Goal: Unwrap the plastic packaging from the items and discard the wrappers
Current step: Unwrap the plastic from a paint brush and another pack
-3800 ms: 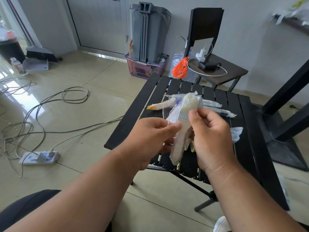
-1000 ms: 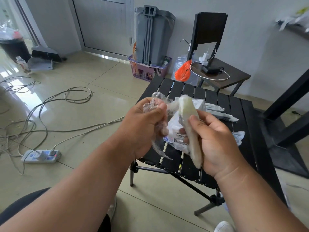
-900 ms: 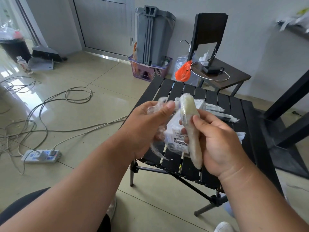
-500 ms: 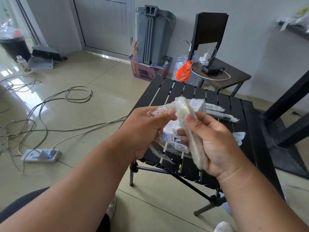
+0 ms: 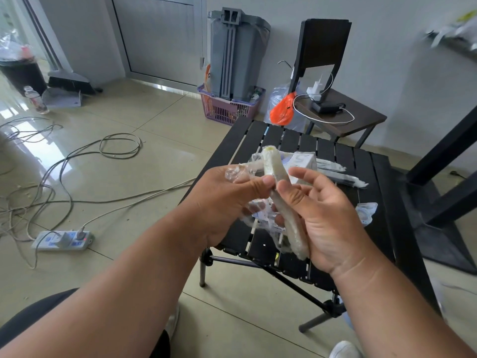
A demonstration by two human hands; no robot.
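While left hand (image 5: 222,200) pinches one clear wrapper (image 5: 238,174), right hand (image 5: 320,215) grips one pale tube (image 5: 281,200); two wrapped items (image 5: 340,174) lie on table (image 5: 382,202).

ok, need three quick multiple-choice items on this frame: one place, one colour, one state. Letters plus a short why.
1. Where is the power strip?
A on the table
B on the floor
C on the chair

2. What colour is the basket under the grey bin?
A purple
B green
C yellow

3. What does the left hand do with the clear wrapper?
A pinches it
B hangs idle
C presses it flat on the table

Key: B, it lies on the tiles with a plug in it; A, its lattice is purple; A, thumb and fingers pinch the film.
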